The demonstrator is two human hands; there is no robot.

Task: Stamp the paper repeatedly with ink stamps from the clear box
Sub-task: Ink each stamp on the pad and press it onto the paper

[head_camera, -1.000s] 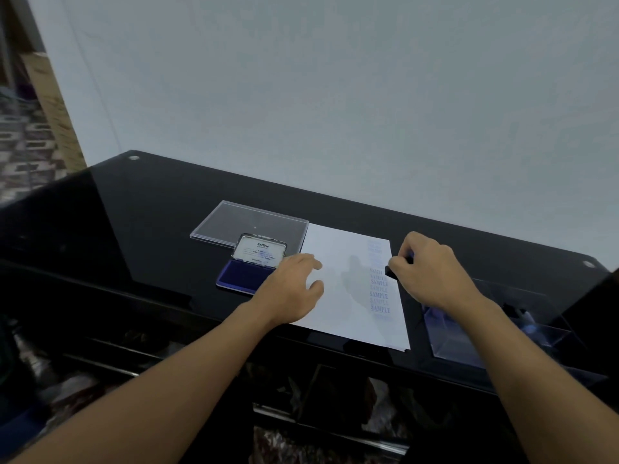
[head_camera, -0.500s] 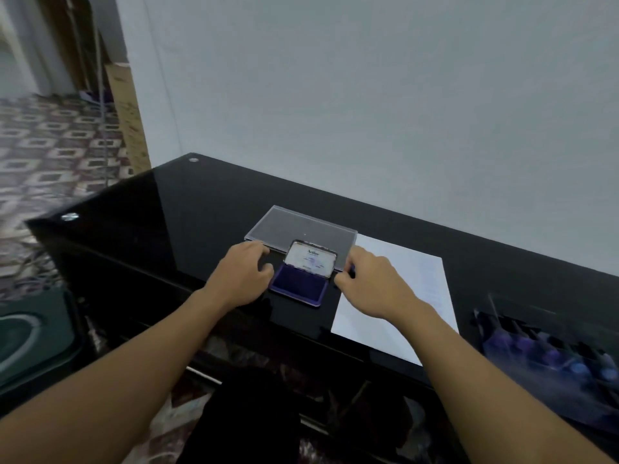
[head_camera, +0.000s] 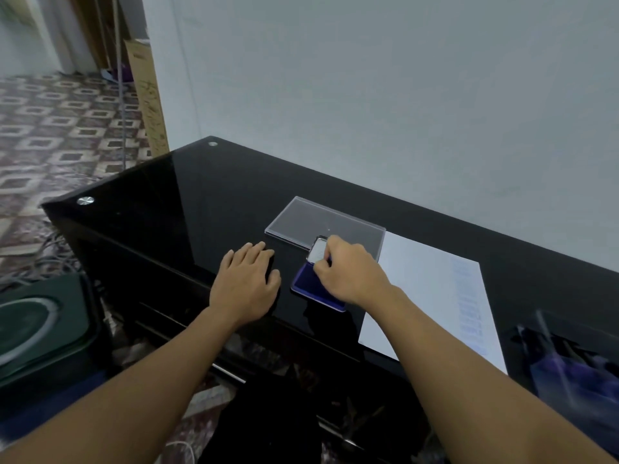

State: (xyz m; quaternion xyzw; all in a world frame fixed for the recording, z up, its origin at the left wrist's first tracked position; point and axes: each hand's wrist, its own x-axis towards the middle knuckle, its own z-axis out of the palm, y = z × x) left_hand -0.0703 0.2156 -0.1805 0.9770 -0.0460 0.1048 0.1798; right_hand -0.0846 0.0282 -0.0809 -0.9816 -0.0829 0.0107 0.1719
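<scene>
Right hand: fingers curled tight together, knuckles up, right over the ink pad. What they pinch is hidden underneath, can't tell. Left hand lies flat just left of the pad, fingers straight and close together on the black table. The pad's silver lid stands open at its far end. The paper, carrying faint blue prints, lies just right of the pad. The blurred clear box is well beyond that.

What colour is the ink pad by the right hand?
Deep blue-violet; the ink pad shows in the head view, partly covered by the right hand.
</scene>
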